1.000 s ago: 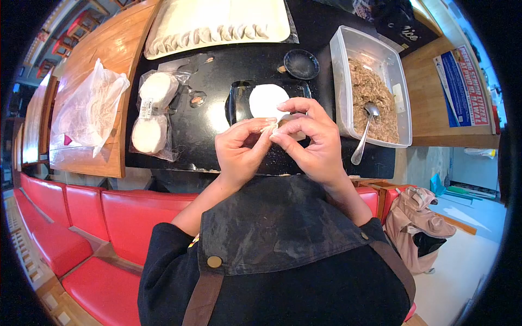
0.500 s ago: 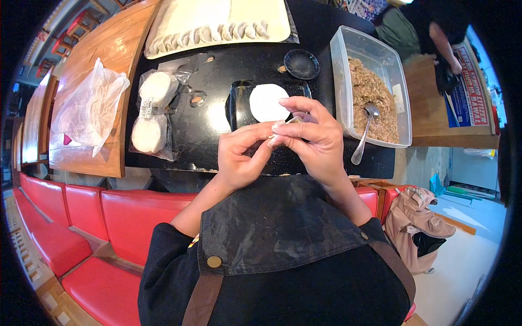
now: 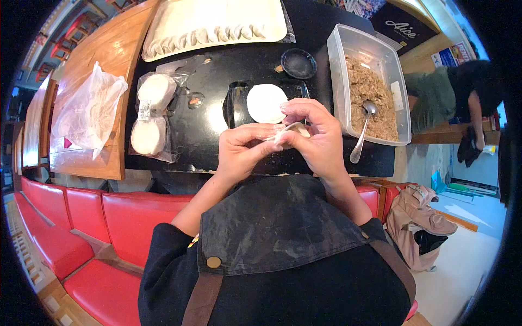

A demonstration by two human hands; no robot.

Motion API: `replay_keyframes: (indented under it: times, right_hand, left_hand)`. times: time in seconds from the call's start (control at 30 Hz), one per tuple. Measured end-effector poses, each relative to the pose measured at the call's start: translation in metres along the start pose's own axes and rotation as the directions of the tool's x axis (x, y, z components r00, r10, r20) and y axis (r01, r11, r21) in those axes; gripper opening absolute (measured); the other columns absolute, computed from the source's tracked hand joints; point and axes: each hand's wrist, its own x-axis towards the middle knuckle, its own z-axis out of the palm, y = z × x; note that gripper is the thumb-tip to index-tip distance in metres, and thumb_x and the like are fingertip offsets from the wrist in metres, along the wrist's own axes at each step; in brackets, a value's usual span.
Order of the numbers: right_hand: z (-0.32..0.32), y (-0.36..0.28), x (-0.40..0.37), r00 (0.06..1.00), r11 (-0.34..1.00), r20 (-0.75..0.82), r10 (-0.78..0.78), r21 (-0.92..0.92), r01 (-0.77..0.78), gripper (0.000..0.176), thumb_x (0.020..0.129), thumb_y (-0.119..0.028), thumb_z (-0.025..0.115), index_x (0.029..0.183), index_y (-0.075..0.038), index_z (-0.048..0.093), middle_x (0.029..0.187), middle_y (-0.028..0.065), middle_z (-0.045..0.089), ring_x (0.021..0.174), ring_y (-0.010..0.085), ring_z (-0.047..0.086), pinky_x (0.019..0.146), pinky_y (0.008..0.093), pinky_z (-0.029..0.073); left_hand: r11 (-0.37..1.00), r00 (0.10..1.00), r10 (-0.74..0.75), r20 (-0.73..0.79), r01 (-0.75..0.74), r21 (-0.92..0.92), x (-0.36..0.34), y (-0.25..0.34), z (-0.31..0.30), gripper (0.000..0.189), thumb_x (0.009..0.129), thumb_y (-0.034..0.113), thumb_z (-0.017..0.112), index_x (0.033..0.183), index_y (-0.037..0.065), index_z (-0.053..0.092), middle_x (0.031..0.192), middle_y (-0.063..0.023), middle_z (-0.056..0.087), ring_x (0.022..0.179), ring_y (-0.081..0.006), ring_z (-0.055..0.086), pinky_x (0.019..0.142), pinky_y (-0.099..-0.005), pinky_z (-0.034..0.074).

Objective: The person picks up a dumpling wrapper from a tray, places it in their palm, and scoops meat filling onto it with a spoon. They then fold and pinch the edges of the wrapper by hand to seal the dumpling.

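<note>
Between my hands is a small folded dumpling [image 3: 297,129], pinched at its edge. My left hand [image 3: 243,151] holds its left end between thumb and fingers. My right hand [image 3: 319,140] grips the other end, with its fingers curled over the top. Just beyond them, a stack of round white wrappers [image 3: 266,103] lies on a black tray [image 3: 235,103]. To the right, a clear plastic box [image 3: 403,117] contains brown minced filling [image 3: 367,89] and a metal spoon [image 3: 365,130]. A small dark bowl [image 3: 298,64] sits behind the wrappers.
A pale tray [image 3: 217,16] bears a row of dumplings at the back. Packaged wrappers [image 3: 148,137] lie at left, and a plastic bag [image 3: 92,117] rests on a wooden table [image 3: 117,76]. Another person [image 3: 467,92] bends at the far right. Red seats [image 3: 147,212] stand below.
The dumpling shows more between my fingers, and my hands have shifted slightly. The other person has moved right and downward, uncovering a dark box with lettering.
</note>
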Motion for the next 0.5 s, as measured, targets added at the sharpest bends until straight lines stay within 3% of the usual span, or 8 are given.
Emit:
replay_keyframes:
  times: [0.07,0.23,0.33,0.43,0.5]
  right_hand:
    - [-0.002,0.003,-0.003,0.997,0.968,-0.013,0.080,0.241,-0.074,0.033,0.068,-0.003,0.075,0.097,0.000,0.061,0.104,0.0099,0.055,0.093,0.0143,0.058,0.074,0.0259,0.052]
    - [-0.010,-0.001,-0.008,0.998,0.964,0.039,0.046,0.260,-0.054,0.026,0.071,-0.001,0.073,0.094,0.000,0.061,0.106,0.0099,0.053,0.097,0.0153,0.057,0.076,0.0257,0.054]
    - [-0.008,-0.007,-0.010,0.997,0.975,0.048,0.065,0.211,-0.074,0.015,0.072,0.000,0.072,0.085,-0.001,0.065,0.108,0.0102,0.054,0.093,0.0143,0.058,0.074,0.0248,0.053]
    - [-0.009,-0.005,-0.009,0.999,0.985,0.053,0.002,0.169,-0.011,0.014,0.073,0.000,0.071,0.085,-0.001,0.065,0.108,0.0099,0.054,0.092,0.0127,0.057,0.071,0.0233,0.052]
    - [-0.009,-0.005,-0.008,0.998,0.985,0.056,0.000,0.171,-0.010,0.013,0.074,-0.001,0.071,0.085,-0.001,0.065,0.107,0.0098,0.054,0.091,0.0120,0.057,0.069,0.0227,0.051]
  left_hand:
    - [0.941,0.968,-0.232,-0.095,0.198,-0.275,-0.003,-0.003,0.002,0.019,0.078,0.001,0.067,0.096,-0.003,0.065,0.098,-0.0144,0.066,0.084,-0.0154,0.063,0.074,-0.0263,0.051]
    - [0.901,0.956,-0.257,-0.145,0.182,-0.395,-0.002,-0.008,-0.004,0.014,0.082,0.000,0.061,0.096,-0.003,0.064,0.099,-0.0136,0.065,0.075,-0.0113,0.059,0.066,-0.0233,0.048]
    - [0.894,0.976,-0.190,-0.109,0.127,-0.429,0.000,-0.012,-0.004,0.017,0.081,0.000,0.063,0.098,-0.002,0.063,0.104,-0.0149,0.063,0.082,-0.0140,0.061,0.073,-0.0260,0.049]
    - [0.893,0.987,-0.116,-0.112,0.054,-0.447,0.002,-0.011,-0.001,0.020,0.080,0.001,0.064,0.099,-0.002,0.063,0.108,-0.0168,0.062,0.095,-0.0190,0.060,0.083,-0.0305,0.048]
    - [0.950,0.995,0.047,-0.084,-0.071,-0.304,0.004,-0.014,-0.002,0.022,0.078,0.000,0.066,0.100,-0.002,0.063,0.110,-0.0186,0.061,0.105,-0.0237,0.058,0.091,-0.0344,0.046]
